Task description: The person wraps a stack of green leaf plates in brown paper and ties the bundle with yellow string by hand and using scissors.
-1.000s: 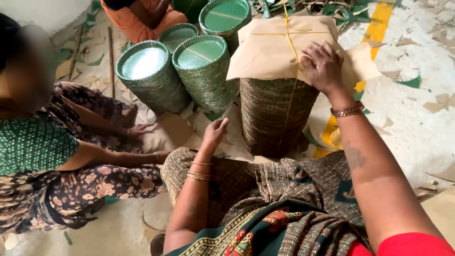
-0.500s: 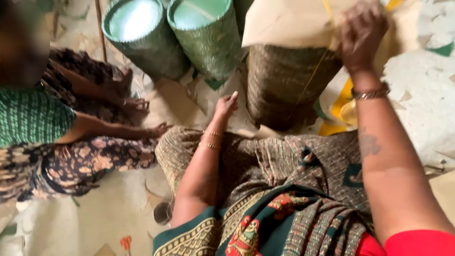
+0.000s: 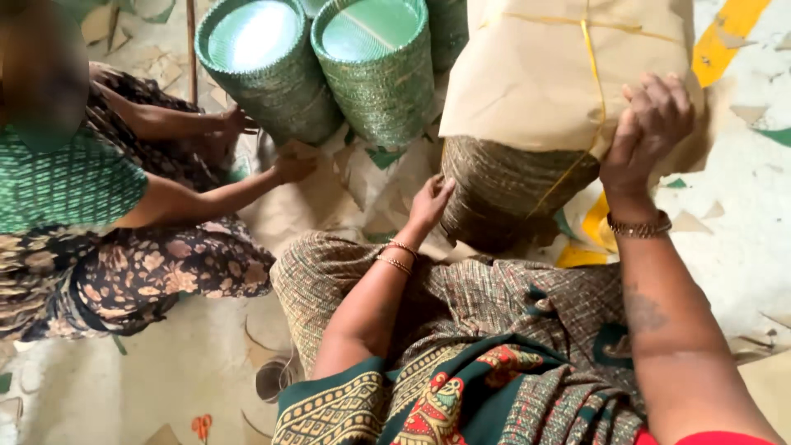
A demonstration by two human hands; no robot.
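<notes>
Setting: While the person sits on the floor (image 3: 741,247) with legs folded, the head camera looks down over a patterned skirt and two bare forearms.
Bundle: A tall stack of brownish leaf plates (image 3: 507,194) stands on the floor straight ahead, just past the knees. Its top half is covered by brown paper (image 3: 535,78), which is tied with a yellow string (image 3: 599,91) running down the front.
Right hand: The right hand (image 3: 647,136) lies flat with fingers spread, pressing on the paper at the upper right edge of the stack, beside the string. It grips nothing; the palm rests on the wrapping. A metal bangle (image 3: 638,227) circles the wrist.
Left hand: The left hand (image 3: 430,202) reaches forward and touches the lower left side of the stack, fingers curved loosely against the exposed plate edges. Whether it grasps anything cannot be told. Two thin bracelets (image 3: 397,255) sit on the wrist.
Other stacks: Two stacks of green plates (image 3: 375,78) stand further back to the left, touching each other, close beside the wrapped stack.
Other person: A second person in a green patterned top (image 3: 66,181) sits at the left, face blurred. One of their hands (image 3: 292,165) rests at the foot of the left green stack (image 3: 268,70).
Floor: Scraps of paper and green trimmings are scattered about, and a yellow painted stripe (image 3: 729,33) runs behind the wrapped stack.
</notes>
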